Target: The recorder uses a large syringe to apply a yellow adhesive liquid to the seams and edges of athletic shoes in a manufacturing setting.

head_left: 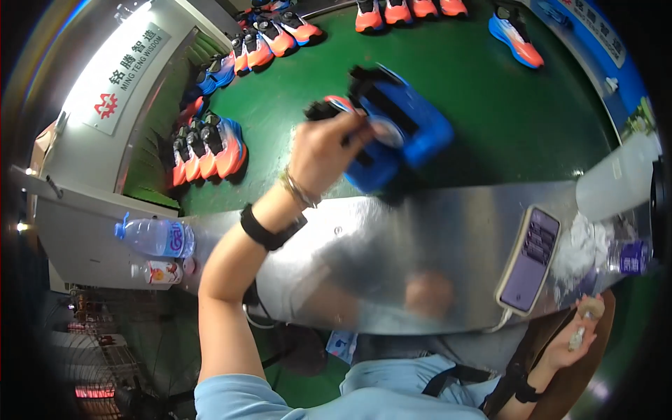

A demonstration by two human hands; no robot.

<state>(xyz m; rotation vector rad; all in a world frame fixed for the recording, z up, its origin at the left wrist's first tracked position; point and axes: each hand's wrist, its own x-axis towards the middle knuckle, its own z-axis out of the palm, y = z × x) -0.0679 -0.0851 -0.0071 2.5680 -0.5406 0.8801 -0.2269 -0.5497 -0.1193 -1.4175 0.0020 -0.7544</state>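
My left hand (pixel 323 148) reaches over the green surface with its fingers closed, against a pair of blue running shoes (pixel 430 133) with black collars. Motion smears the shoes and my fingertips. A whitish patch (pixel 386 131) shows beside those fingertips; I cannot make out what it is or what the hand grips. Down at the lower right, past the metal ledge, my right hand (pixel 565 344) is turned palm up. Its fingers hold a tan rounded lump (pixel 592 307), and a small pale piece (pixel 577 339) lies against the palm.
A metal ledge (pixel 392 245) runs along my side of the green surface (pixel 476 91). On it lie a phone (pixel 530 259) with a cable, crumpled white tissue (pixel 581 245) and bottles (pixel 157 236). Coral-and-blue shoes (pixel 210 147) line the left and far side; one shoe (pixel 516 38) stands far right.
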